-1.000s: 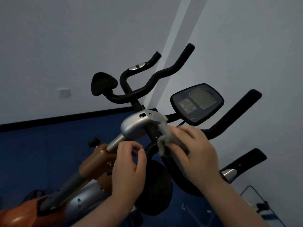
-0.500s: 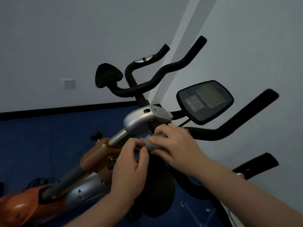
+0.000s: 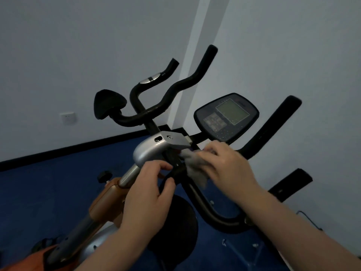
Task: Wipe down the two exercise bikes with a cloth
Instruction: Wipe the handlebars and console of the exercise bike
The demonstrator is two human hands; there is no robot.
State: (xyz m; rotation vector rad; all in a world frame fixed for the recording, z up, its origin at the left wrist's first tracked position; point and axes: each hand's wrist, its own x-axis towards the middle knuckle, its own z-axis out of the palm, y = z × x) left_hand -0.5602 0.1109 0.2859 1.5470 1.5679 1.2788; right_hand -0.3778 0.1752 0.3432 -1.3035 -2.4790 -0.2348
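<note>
Head view: I found the right hand (image 3: 230,167) pressing the grey cloth (image 3: 193,165) against the black handlebar stem (image 3: 175,163), fingers curled over the wad, just below the silver clamp housing (image 3: 152,149). The left hand (image 3: 148,196) pinched the stem from seven o'clock of the cloth, steadying it. The console (image 3: 226,116) stood at one o'clock. I judged the nearer bike's stem wipe in progress; next the cloth needed dragging along the handlebar (image 3: 214,214).

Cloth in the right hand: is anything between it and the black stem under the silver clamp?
Nothing visible. The right hand presses the grey cloth right beside the black stem, just below the silver clamp cover. The left hand grips the stem lower down, beside the cloth, not across its path.
</note>
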